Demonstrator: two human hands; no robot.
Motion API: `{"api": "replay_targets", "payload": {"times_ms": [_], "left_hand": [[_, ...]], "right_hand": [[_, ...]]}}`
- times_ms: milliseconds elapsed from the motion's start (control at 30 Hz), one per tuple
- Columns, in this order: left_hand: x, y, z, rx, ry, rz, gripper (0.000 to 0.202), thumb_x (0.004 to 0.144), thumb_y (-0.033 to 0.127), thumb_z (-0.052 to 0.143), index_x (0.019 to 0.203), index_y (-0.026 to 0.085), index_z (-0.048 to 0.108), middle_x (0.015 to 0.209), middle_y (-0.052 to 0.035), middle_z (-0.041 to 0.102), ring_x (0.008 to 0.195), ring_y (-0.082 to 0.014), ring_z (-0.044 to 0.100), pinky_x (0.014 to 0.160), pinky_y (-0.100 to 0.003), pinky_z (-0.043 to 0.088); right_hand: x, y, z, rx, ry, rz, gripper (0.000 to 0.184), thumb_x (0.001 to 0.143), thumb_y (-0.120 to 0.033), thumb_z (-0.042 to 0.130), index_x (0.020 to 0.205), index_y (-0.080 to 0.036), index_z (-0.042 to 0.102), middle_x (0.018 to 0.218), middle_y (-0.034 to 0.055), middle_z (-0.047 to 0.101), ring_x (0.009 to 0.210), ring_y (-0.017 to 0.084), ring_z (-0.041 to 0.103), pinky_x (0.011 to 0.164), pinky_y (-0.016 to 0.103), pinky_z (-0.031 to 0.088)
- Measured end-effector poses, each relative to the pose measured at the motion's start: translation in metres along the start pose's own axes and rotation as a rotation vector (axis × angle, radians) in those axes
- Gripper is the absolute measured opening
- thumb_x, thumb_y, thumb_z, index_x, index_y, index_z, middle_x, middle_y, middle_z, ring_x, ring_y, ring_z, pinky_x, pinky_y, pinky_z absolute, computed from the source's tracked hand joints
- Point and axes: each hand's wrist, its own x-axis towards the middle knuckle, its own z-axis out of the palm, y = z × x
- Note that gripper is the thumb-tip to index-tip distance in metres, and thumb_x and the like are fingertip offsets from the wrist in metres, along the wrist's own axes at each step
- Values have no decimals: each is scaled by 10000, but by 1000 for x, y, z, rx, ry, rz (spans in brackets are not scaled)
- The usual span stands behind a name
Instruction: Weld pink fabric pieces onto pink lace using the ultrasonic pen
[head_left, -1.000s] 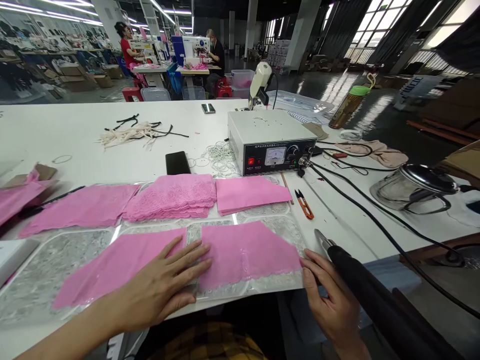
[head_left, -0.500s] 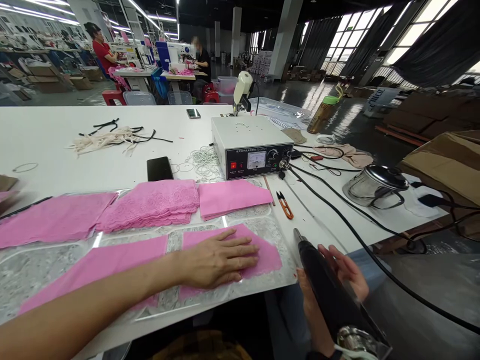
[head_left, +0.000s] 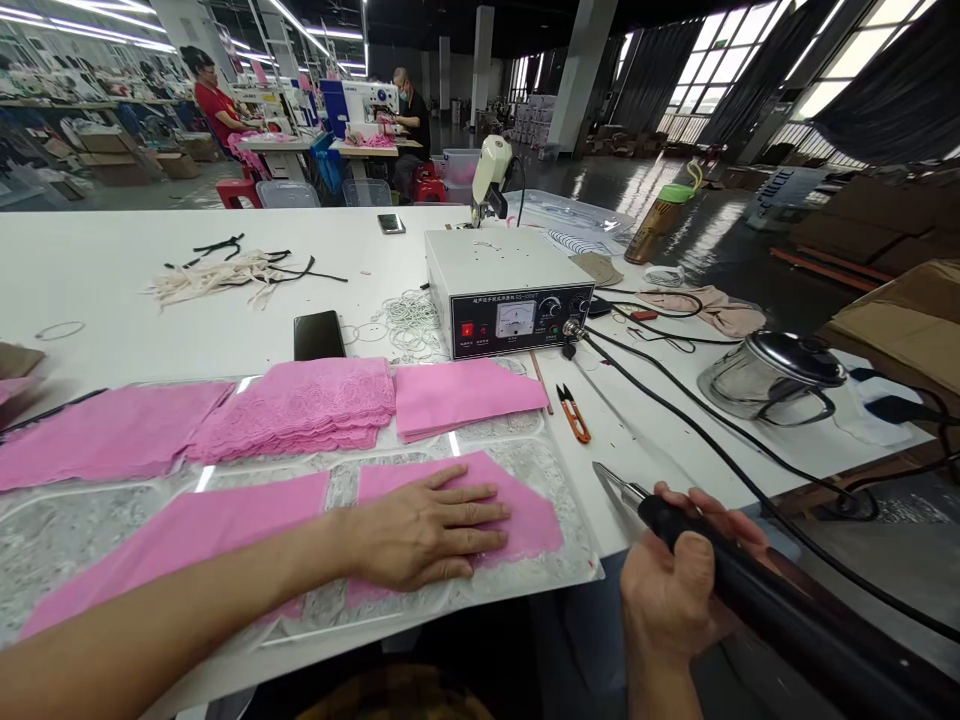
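My left hand [head_left: 439, 525] lies flat with fingers stretched out on a pink fabric piece [head_left: 529, 515], which rests in an outlined section of a clear patterned template sheet [head_left: 517, 440]. A second pink piece [head_left: 247, 515] is partly under my left forearm. My right hand [head_left: 682, 590] grips a black handheld ultrasonic welder [head_left: 720, 570] from below, thumb on top of the handle. Its metal tip points up and left, just over the table's front right edge. Orange thread snips [head_left: 574, 414] lie beyond the tip, apart from it.
A white-topped control box [head_left: 517, 320] stands behind the fabric, black cables running right. Pink lace stacks [head_left: 300, 410] and a folded pink stack [head_left: 465, 395] lie at the sheet's back. A glass pot [head_left: 772, 375] stands right. A phone [head_left: 319, 335] and elastic loops [head_left: 416, 325] lie farther back.
My right hand and the welder have turned: the handle now slants toward the lower right and the thumb shows on top. My left hand stays flat on the pink piece.
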Motion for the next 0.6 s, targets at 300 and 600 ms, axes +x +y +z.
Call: {"api": "replay_targets", "payload": {"times_ms": [300,600], "left_hand": [[-1,0,0,99,16,26,443,1044,375,428,1451,209,486,1549,-50,412,1478,-221,312,1264,-421,44],[-1,-1,3,99,14,23,430,1055,377,397,1434,204,503,1555,-41,405,1481,-208,308,1263,-401,15]], "right_hand": [[26,-27,12,257,183,49,309,832,-194,565,1125,-286,595,944,13,531,743,183,539,774,439,517],[34,-67,2,203,202,189,108,813,-321,492,847,-278,585,823,31,440,587,179,390,544,378,347]]}}
